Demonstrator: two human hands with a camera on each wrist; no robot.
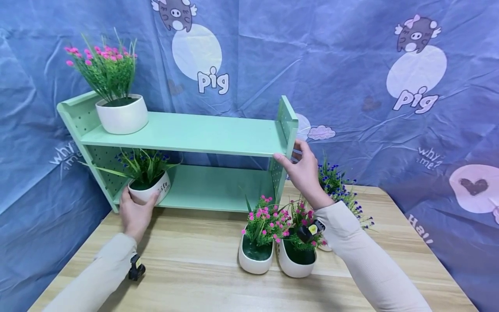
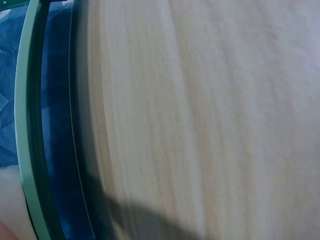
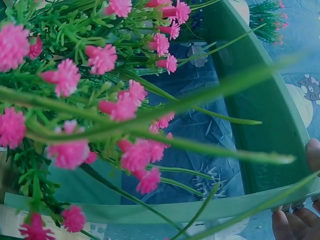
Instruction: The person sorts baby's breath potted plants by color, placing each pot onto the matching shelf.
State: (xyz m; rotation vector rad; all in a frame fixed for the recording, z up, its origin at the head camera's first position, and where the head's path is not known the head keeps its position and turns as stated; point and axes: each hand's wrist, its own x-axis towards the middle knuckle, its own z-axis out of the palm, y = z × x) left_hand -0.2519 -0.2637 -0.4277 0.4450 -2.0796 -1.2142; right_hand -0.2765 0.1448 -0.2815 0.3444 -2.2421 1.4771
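Note:
A light green two-tier shelf (image 1: 218,132) stands on the wooden table. My left hand (image 1: 135,215) grips a white flowerpot (image 1: 165,185) with blue flowers and long leaves at the left end of the lower tier, thumb on one side and fingers on the other. In the left wrist view only a sliver of this pot (image 2: 9,192) shows. My right hand (image 1: 306,172) holds the shelf's right side panel, its thumb at the front edge and its fingers on the outer face. Fingertips (image 3: 282,227) of that hand show in the right wrist view.
A white pot of pink flowers (image 1: 122,115) stands on the upper tier's left end. Two pink-flowered pots, one left (image 1: 255,260) and one right (image 1: 297,264), stand before the shelf. Behind my right forearm is a blue-flowered plant (image 1: 331,180). A blue printed cloth (image 1: 331,78) hangs behind.

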